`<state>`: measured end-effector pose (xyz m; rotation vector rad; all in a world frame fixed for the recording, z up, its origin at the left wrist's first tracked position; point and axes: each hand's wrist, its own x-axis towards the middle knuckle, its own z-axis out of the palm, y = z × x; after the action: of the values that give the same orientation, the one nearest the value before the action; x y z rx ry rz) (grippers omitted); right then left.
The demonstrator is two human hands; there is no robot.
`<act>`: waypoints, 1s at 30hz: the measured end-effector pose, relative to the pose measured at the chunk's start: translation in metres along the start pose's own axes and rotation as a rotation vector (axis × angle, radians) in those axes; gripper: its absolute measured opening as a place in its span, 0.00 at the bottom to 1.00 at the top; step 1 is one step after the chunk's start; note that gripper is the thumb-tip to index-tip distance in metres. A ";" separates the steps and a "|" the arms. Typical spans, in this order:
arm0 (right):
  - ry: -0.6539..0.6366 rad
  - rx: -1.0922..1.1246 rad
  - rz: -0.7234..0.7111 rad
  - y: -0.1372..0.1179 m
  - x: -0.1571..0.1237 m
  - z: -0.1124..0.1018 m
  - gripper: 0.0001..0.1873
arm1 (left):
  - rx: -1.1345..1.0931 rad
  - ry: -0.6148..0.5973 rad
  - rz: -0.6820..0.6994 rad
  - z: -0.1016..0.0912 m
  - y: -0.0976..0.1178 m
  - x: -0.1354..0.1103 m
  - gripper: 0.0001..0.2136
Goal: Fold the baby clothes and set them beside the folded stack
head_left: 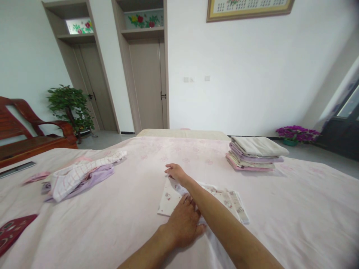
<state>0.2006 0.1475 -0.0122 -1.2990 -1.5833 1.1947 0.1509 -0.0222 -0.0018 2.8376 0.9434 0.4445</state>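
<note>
A folded white cloth (168,196) printed with small cartoon figures lies flat on the bedspread in front of me. My left hand (186,222) rests palm down on its near part, fingers flat on the fabric and thumb apart. Over the far left corner of the cloth is my right hand (176,174), its fingers stretched out to the left. The right forearm crosses above the cloth and hides its middle. At the cloth's right end shows a band of a different pattern. Whether the right fingertips touch the fabric I cannot tell.
Left lies a loose heap of white checked and lilac clothes (73,177). A neat stack of folded cloths (254,153) stands at the far right. A phone-like slab (17,169) and a dark red object (15,231) lie along the left side of the pink bedspread (294,220).
</note>
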 end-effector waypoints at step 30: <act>0.084 -1.241 -0.469 0.044 -0.213 -0.130 0.28 | -0.007 -0.017 -0.444 -0.002 -0.077 -0.015 0.29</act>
<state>0.3781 -0.0339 -0.0160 -1.4520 -2.4761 -0.2622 0.0952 0.0303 -0.0188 2.5083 1.5088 0.3656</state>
